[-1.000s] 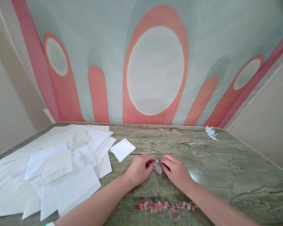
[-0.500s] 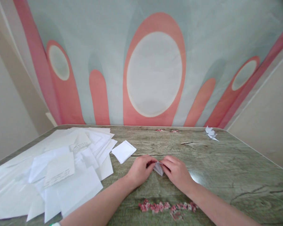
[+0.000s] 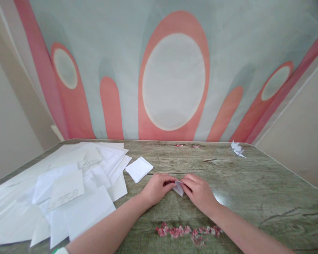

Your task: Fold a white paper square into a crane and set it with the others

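A small piece of folded white paper (image 3: 178, 189) is pinched between my two hands, low over the middle of the table. My left hand (image 3: 159, 187) grips its left side between thumb and fingers. On the right side, my right hand (image 3: 197, 192) holds it the same way. The paper tapers to a point toward me; its upper edge is partly hidden by my fingers. Just beyond my left hand lies a square stack of white paper (image 3: 139, 169).
Loose white sheets (image 3: 87, 211) spread in an overlapping pile over the table's left side, some with writing. Several folded paper pieces (image 3: 237, 149) sit at the far right corner. The wood-patterned tabletop (image 3: 257, 197) ends at a patterned wall covering (image 3: 172, 81).
My left thumb and fingers have shifted slightly on the folded paper, which stays in both hands. The view has tilted a little; the other papers lie where they were.
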Tool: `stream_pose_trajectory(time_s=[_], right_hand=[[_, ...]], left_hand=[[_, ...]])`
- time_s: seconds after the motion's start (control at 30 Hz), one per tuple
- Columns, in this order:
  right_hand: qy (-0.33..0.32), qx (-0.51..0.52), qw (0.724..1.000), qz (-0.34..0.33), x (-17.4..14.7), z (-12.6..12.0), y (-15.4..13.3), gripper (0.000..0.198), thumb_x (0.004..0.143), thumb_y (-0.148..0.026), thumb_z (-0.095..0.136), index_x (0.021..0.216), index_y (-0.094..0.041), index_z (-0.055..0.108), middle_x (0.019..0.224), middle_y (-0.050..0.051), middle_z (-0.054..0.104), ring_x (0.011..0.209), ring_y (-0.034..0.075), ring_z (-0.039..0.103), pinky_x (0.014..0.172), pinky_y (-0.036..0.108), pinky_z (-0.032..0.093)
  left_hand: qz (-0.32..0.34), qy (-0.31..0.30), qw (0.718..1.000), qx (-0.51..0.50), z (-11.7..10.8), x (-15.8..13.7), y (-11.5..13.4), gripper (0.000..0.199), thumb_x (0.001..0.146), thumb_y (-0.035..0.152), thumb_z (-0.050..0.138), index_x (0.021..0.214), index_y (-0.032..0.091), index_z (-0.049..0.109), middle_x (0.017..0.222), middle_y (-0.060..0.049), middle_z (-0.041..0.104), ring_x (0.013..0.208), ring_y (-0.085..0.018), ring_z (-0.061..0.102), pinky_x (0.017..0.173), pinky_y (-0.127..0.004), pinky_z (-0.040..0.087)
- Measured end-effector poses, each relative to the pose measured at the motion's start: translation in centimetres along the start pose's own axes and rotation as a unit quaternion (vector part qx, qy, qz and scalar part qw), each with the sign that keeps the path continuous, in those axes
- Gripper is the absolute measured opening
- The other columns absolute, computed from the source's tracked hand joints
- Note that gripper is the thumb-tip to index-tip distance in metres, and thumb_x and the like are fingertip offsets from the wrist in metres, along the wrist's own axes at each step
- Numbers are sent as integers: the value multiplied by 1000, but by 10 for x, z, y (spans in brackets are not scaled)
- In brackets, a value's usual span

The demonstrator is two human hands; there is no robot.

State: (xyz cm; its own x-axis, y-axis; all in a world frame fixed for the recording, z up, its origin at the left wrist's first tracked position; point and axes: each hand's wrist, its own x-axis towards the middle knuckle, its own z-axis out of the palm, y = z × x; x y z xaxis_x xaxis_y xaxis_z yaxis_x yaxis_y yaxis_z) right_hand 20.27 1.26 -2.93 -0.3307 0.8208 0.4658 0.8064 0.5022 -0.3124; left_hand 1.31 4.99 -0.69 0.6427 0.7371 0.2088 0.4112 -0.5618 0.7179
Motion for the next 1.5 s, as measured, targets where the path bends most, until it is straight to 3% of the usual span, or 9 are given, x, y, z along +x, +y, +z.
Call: stream_pose_trajectory(time_s=[0.3,0.53,0.8,1.03,1.5], right_hand=[[-6,-1,1000,-3,-1,1,0,16,87,-20,49,87,-21,65,77,3,60,74,17,56,69,28,44],[-9,19,1000,9,0,2,1,17,87,-21,48,86,-20,65,78,4,60,74,17,56,70,29,43],[-14,73,996,51,3,-3,-3,16,87,-21,48,83,-21,63,78,2,59,74,16,56,69,27,43],[-14,98,993,61,3,0,-1,17,88,-22,46,81,-22,62,79,2,59,75,16,56,69,27,42],[-15,94,994,54,3,-3,-4,20,89,-23,44,79,-20,60,77,2,57,74,16,54,69,28,42]], left_hand=[[-34,21,999,7,4,2,-2,17,76,23,58,88,21,70,77,0,66,72,-15,58,66,-21,42],[-83,86,993,3,11,1,-6,13,69,27,66,76,16,65,70,0,64,63,-13,57,58,-20,41],[-58,73,996,18,10,-1,-2,11,72,27,64,78,19,67,74,0,66,67,-13,58,61,-20,41],[-25,36,999,13,5,-3,3,19,82,30,53,89,21,69,79,0,67,71,-14,59,65,-20,42],[-26,32,999,28,3,1,6,28,86,30,45,80,18,70,71,0,66,70,-15,57,65,-21,41]])
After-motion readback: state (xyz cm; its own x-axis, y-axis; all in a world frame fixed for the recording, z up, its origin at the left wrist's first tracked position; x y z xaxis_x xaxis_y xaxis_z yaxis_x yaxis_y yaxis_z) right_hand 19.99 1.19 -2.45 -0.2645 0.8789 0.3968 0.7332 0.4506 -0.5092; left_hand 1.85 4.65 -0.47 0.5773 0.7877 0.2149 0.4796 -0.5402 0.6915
